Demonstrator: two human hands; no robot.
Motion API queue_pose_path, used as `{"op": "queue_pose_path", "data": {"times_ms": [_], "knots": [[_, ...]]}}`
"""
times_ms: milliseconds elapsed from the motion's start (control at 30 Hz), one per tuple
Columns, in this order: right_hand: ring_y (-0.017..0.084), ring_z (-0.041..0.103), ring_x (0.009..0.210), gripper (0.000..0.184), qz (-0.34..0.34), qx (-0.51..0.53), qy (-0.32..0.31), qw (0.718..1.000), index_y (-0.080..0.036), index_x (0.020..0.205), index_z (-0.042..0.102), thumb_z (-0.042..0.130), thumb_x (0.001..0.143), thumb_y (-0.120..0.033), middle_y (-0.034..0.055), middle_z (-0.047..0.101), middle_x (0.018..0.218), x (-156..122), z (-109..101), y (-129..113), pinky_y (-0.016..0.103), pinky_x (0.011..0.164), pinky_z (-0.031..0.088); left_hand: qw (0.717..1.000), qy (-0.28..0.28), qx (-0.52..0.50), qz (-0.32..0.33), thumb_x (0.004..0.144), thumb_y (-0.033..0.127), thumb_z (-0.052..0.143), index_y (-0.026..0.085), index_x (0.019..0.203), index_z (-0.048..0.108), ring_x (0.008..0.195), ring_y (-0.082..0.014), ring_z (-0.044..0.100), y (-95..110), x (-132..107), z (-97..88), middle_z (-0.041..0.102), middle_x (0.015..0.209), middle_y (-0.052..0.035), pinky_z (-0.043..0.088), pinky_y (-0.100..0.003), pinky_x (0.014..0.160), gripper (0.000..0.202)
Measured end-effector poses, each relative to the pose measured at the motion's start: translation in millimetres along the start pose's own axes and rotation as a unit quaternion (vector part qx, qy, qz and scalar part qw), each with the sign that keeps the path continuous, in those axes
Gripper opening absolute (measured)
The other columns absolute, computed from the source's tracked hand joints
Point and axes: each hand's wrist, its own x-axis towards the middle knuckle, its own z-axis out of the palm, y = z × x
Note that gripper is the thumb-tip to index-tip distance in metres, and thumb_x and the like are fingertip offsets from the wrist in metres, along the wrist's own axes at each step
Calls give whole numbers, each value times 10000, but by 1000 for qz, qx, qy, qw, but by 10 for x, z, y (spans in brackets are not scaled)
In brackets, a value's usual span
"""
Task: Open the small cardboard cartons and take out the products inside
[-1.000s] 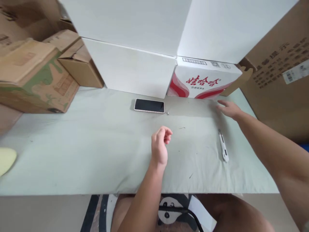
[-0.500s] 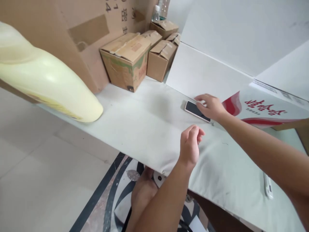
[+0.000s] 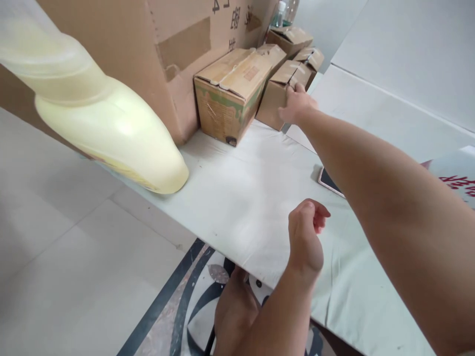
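My right hand (image 3: 298,105) is stretched far across the table, at the near right corner of a small brown cardboard box (image 3: 273,101). Its thumb lies against the front face and its fingers bend over the side by the top edge, gripping that corner. Closer to me, my left hand (image 3: 306,237) hovers above the pale table cover with its fingers curled in and nothing visible in them. A phone (image 3: 328,182) with a dark screen lies on the cover, partly hidden behind my right forearm.
A larger printed carton (image 3: 218,111) stands left of the small box, with more boxes (image 3: 291,37) and bottles (image 3: 284,15) behind. A huge carton (image 3: 166,39) rises at the back left. A glossy pale-yellow rounded object (image 3: 122,128) juts over the table's left end. White panels (image 3: 371,94) border the right.
My right hand has left the phone and reached forward and left to the small cardboard box. The left hand stays curled. The view has turned, shifting the scene rightward.
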Motion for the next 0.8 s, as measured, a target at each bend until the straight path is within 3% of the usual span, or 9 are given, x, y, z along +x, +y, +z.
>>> {"op": "queue_pose_path", "data": {"times_ms": [100,267,433,500,567,667,733,800], "knots": [[370,515,1480,654,-5,-28,1,1000,-54,1619,393,543,1016,-259,224,376,1680,-113,-43,34,550,1218,434,1000,-28,9,0,885,469,434,197,699,578,649,-149,360,35,-38,-16,412,634,2,275,-329,652,359],[355,585,1417,579,-31,-52,11,998,-156,1595,471,506,1029,-277,158,450,1676,-413,-114,76,568,1197,488,999,-37,21,28,896,468,441,200,705,582,647,-149,376,39,-107,-16,425,636,3,295,-322,643,357],[401,626,1360,714,-56,-55,6,997,-199,1698,346,483,1014,-348,105,268,1799,-1002,-129,263,616,1125,540,994,-12,45,103,919,479,455,208,703,581,627,-152,393,19,-120,-18,435,628,1,310,-314,613,369],[386,692,1253,729,-76,-44,17,996,-214,1709,342,468,1009,-373,105,238,1805,-1403,-90,476,589,1032,598,985,27,72,156,937,463,472,218,693,545,621,-152,393,36,-123,-38,420,633,7,322,-313,610,353],[327,762,1074,694,-98,-16,50,994,-222,1675,413,476,1005,-392,138,313,1775,-1905,-3,777,506,889,651,965,91,113,219,955,423,491,227,699,501,633,-155,397,64,-118,-67,408,657,13,354,-313,632,322],[213,783,844,563,-154,45,164,973,-203,1549,556,528,997,-313,185,511,1653,-2803,206,1325,381,762,663,909,192,193,314,932,370,552,232,806,542,807,-183,525,94,-87,-106,518,821,-13,459,-331,798,187],[206,789,875,475,-205,80,265,939,-226,1440,631,593,966,-223,167,666,1486,-3439,365,1711,356,805,665,879,219,248,342,887,354,612,239,949,602,1061,-227,582,84,-56,-109,591,1050,-57,483,-381,981,132],[273,780,1080,382,-173,83,320,928,-238,1284,702,668,908,-180,136,743,1315,-4038,515,2096,400,914,657,875,198,297,327,851,348,664,247,1054,630,1228,-263,559,44,-32,-79,601,1213,-88,477,-418,1071,229]]}}
